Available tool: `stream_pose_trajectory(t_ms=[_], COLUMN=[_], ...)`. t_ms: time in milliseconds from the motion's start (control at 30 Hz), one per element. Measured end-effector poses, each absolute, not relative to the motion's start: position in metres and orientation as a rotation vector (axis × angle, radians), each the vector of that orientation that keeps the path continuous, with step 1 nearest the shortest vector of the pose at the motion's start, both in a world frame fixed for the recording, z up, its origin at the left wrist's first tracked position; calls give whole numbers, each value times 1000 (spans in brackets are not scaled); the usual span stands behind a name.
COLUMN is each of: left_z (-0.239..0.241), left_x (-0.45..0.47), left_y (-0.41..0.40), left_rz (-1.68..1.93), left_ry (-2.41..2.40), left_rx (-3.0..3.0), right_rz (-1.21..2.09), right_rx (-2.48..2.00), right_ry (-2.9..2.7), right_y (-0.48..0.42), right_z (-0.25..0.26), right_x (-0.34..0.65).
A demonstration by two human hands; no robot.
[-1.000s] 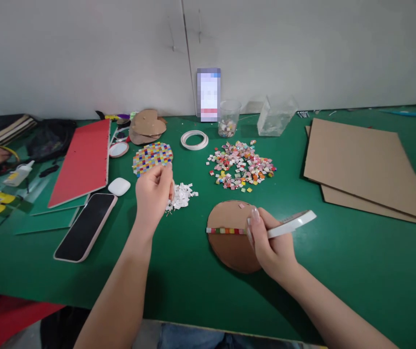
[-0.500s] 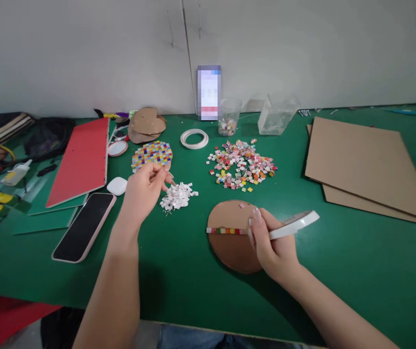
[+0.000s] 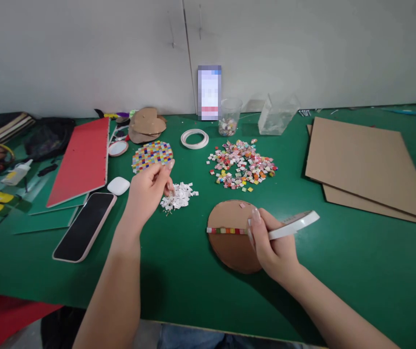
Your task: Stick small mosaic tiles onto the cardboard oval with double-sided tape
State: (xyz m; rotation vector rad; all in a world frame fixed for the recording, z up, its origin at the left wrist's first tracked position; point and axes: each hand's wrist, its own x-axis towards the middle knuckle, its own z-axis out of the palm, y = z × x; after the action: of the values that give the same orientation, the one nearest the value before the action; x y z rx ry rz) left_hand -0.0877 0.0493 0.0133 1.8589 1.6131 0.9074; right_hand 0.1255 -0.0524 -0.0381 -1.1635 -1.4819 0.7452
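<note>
Even, bright light; sharp; edges warped.

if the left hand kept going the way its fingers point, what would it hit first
Most likely the pile of white scraps: the left hand has its fingers angled down and right, just at the pile's near edge. Height above the table is hard to judge, so they may already touch it.

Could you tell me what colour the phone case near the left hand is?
Pink, on the phone, seen from the head camera.
</note>
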Motion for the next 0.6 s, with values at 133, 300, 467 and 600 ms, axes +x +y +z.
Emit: stream_pose_trajectory(t_ms=[133, 300, 467, 600], left_z=[12, 13, 12, 10], left_x=[-94, -98, -101, -104], left_y=[52, 52, 53, 52], left_rz=[847, 708, 633, 577], left_ry=[1584, 1668, 1712, 1695], left_rx=[1895, 2019, 2092, 2146], right_rz=[763, 759, 746, 739], right_rx=[-1173, -1155, -1181, -1174], right_ry=[-1470, -1484, -1467, -1480], right_y=[-53, -53, -54, -53], right_z=[-40, -40, -38, -39], right_x=[125, 126, 124, 125])
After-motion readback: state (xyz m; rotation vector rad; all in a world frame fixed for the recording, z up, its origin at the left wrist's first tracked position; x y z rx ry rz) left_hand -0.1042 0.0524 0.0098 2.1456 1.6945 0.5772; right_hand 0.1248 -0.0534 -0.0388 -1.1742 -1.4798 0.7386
